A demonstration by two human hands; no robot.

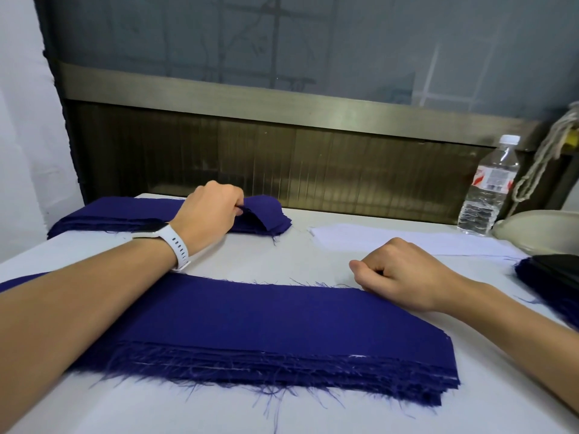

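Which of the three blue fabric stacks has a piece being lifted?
The far-left stack: the left hand pinches its top layer up at the right end. The near stack and right-edge stack lie flat.

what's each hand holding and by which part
Left hand pinches the top dark blue fabric piece of the far stack near its right end; right hand holds nothing.

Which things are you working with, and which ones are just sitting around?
In use: left hand pinching the far blue cloth stack; right hand, curled, at the edge of the near blue cloth stack.
Lying about: water bottle; white sheet; rope.
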